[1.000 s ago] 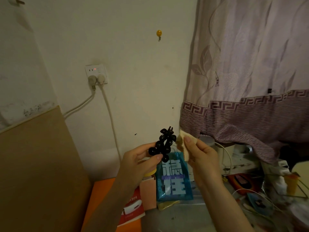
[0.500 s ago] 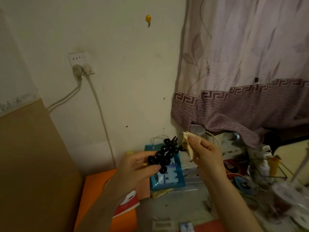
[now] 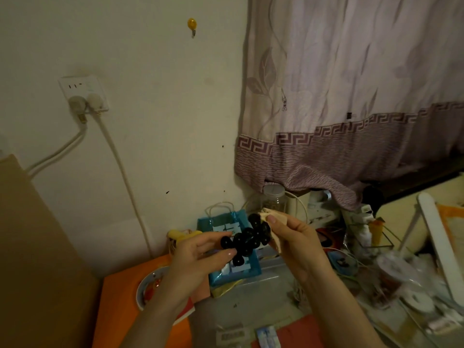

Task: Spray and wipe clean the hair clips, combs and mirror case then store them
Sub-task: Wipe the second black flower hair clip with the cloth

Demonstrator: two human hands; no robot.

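1. While the left hand pinches the black beaded hair clip between thumb and fingers, it's held up above the cluttered table.
2. Right hand grips a beige cloth — pressed against the clip's upper end.
3. Behind them — a blue gift bag.

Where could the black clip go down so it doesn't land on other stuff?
Bare grey tabletop shows between the blue bag and the red sheet. The orange surface beside the bowl is bare too. The right side, around the wire rack, is crowded.
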